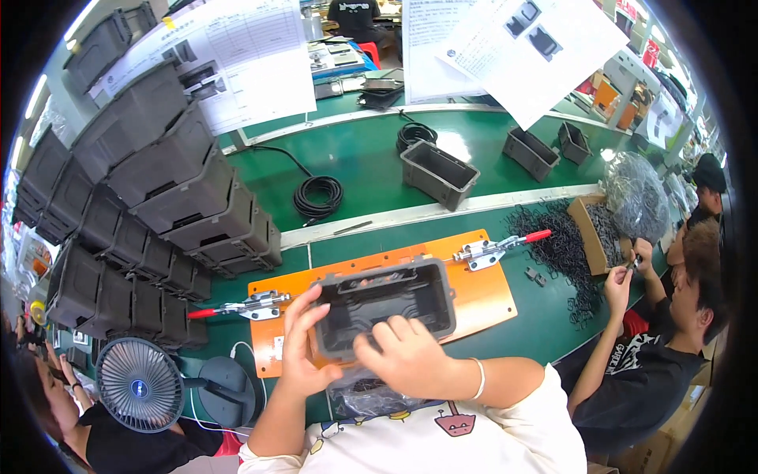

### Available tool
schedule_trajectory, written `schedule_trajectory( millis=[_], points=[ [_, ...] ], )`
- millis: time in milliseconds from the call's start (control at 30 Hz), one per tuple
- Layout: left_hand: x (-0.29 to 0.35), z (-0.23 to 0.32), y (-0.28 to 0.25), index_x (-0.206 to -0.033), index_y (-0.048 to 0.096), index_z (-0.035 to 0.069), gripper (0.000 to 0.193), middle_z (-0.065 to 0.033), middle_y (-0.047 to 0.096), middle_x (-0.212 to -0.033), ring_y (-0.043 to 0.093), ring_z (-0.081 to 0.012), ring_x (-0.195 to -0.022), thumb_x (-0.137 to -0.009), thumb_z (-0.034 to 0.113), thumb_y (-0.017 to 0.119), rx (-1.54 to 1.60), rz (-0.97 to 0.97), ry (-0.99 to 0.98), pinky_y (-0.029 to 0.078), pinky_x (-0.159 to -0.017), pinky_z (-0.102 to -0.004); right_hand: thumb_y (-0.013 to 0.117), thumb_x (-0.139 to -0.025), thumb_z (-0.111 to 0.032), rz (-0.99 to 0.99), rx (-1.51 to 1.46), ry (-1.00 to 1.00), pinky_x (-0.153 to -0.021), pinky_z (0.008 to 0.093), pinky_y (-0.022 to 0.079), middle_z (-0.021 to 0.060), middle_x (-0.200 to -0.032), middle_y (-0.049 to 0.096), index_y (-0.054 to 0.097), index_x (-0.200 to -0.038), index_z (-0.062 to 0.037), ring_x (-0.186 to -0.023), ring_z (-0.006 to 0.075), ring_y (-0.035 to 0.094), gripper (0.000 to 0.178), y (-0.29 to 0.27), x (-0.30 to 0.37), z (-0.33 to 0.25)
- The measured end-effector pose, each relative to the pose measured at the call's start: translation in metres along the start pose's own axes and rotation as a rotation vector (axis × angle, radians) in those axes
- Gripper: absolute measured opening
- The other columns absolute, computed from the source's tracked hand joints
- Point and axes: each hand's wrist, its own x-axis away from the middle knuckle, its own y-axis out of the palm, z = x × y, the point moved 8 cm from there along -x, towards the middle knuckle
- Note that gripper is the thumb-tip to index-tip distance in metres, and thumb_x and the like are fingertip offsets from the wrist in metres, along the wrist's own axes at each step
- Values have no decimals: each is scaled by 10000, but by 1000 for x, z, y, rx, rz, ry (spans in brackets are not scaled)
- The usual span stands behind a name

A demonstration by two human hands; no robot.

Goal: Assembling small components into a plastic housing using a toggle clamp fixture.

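A dark grey plastic box [448, 304], open at the top, is tilted toward me above an orange fixture board [482, 304]. My left hand [300, 344] grips the box's left end, fingers along the wall and thumb under the near corner. Over the near rim reaches my right hand [407, 359], its fingers curled at the box's inside. Whatever those fingers hold, if anything, is hidden. Toggle clamps with red handles sit on the board, a left clamp [257, 306] and a right clamp [485, 254]. A clear plastic bag [371, 399] lies between the box and my body.
Stacked grey boxes [197, 197] rise at the left, behind a fan [142, 387]. A coiled black cable [318, 196] and another grey box [438, 175] lie at the back. Black clips [553, 253] are heaped right, beside a cardboard box [588, 237]. A co-worker's hands [628, 276] are nearby.
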Motion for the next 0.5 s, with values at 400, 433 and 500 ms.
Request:
schedule_trajectory(
  millis=[400, 433, 500],
  points=[
    [18, -23, 13, -939, 582, -2, 228, -223, 416, -1311, 379, -399, -1282, -800, 167, 646, -335, 113, -143, 286, -1073, -493, 721, -779, -73, 573, 81, 1046, -555, 298, 464, 99, -748, 564, 591, -870, -25, -613, 210, 557, 165, -65, 166, 204],
    [16, -23, 17, -939, 582, -2, 228, -223, 416, -1311, 379, -399, -1282, -800, 167, 646, -320, 102, -139, 286, -1073, -493, 727, -795, -209, 315, 199, 1310, -659, 393, 500, 135, -892, 572, 563, -1006, -31, -751, 295, 605, 321, -49, 211, 233],
    [13, -25, 24, -943, 580, -4, 224, -223, 412, -1306, 377, -397, -1280, -791, 142, 654, -276, 59, -149, 286, -1083, -481, 742, -770, -327, 81, 284, 1508, -731, 437, 506, 195, -1028, 526, 524, -1093, -50, -882, 365, 596, 478, -22, 261, 257]
  ],
)
